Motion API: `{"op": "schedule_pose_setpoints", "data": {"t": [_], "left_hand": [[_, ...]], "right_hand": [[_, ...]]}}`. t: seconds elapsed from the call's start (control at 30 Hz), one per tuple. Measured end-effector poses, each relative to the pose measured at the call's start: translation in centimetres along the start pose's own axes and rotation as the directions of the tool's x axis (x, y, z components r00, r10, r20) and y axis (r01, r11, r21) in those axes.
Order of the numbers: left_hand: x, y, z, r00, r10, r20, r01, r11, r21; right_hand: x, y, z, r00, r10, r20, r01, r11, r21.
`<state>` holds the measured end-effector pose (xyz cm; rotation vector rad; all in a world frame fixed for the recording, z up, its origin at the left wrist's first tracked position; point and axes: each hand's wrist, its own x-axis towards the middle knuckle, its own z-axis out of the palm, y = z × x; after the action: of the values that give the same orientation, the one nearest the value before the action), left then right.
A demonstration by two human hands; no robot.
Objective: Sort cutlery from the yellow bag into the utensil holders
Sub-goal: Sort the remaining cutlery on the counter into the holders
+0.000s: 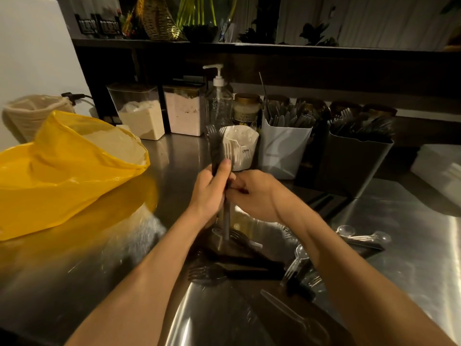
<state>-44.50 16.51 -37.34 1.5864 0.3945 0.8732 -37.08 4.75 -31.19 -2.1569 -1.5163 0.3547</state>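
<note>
Upright over the table (174,156), a bundle of forks (216,147) — fingers of the left hand (210,189) wrapped round it, right hand (252,193) fingers gripping its handles.

Open steel counter (174,156) between the yellow plastic bag (62,171), left, and white holder (240,148); scattered cutlery (249,267) clutters near right.

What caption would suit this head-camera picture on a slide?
The left hand and right hand grip a bundle of dark forks upright over the counter, yellow bag at left, utensil holders behind.
</note>
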Motion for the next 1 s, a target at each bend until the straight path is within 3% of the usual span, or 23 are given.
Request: {"op": "schedule_pose_setpoints", "data": {"t": [0.1, 0.2, 0.37, 0.43, 0.5, 0.57, 0.67, 0.77, 0.9, 0.97, 1.0], "left_hand": [[-0.1, 0.2, -0.1, 0.991, -0.043, -0.128, 0.046, 0.999, 0.020], [-0.4, 0.6, 0.3, 0.968, -0.084, -0.236, 0.070, 0.995, -0.065], [-0.4, 0.8, 0.4, 0.973, -0.126, -0.191, 0.091, 0.979, -0.182], [-0.4, 0.9, 0.3, 0.972, -0.181, -0.153, 0.147, 0.967, -0.210], [-0.4, 1.0, 0.3, 0.972, -0.216, -0.093, 0.188, 0.951, -0.247], [-0.6, 1.5, 0.4, 0.970, -0.241, -0.042, 0.220, 0.936, -0.275], [-1.4, 2.7, 0.8, 0.967, -0.242, 0.080, 0.255, 0.918, -0.302], [-2.2, 3.4, 1.4, 0.952, -0.214, 0.220, 0.270, 0.925, -0.268], [-1.9, 3.0, 1.5, 0.969, -0.206, 0.137, 0.229, 0.957, -0.181], [-1.2, 2.7, 1.2, 0.981, -0.195, -0.004, 0.192, 0.967, -0.167], [-1.1, 2.5, 0.8, 0.975, -0.210, -0.070, 0.194, 0.963, -0.187]], "right_hand": [[-0.8, -0.4, -1.0, 0.957, 0.119, 0.265, -0.022, 0.939, -0.344], [-1.4, -0.5, -0.5, 0.862, 0.213, 0.460, 0.027, 0.886, -0.462], [-1.1, 0.0, -0.3, 0.878, 0.207, 0.431, 0.021, 0.884, -0.467], [-0.9, 0.3, -1.2, 0.920, 0.175, 0.352, 0.015, 0.879, -0.477], [-1.0, 1.0, -2.6, 0.970, 0.092, 0.226, 0.002, 0.923, -0.385], [-1.3, 1.4, -4.1, 0.997, 0.041, 0.068, -0.034, 0.994, -0.100], [-2.0, 1.4, -5.0, 0.982, -0.025, -0.187, 0.050, 0.991, 0.128], [-1.4, 1.1, -3.9, 0.958, -0.047, -0.283, 0.136, 0.943, 0.303], [0.0, 2.0, -2.7, 0.961, 0.033, -0.274, 0.076, 0.923, 0.378], [-0.1, 2.0, -3.2, 0.988, 0.075, -0.137, -0.015, 0.918, 0.397], [-0.6, 1.7, -3.3, 0.996, 0.073, 0.041, -0.083, 0.926, 0.369]]}}
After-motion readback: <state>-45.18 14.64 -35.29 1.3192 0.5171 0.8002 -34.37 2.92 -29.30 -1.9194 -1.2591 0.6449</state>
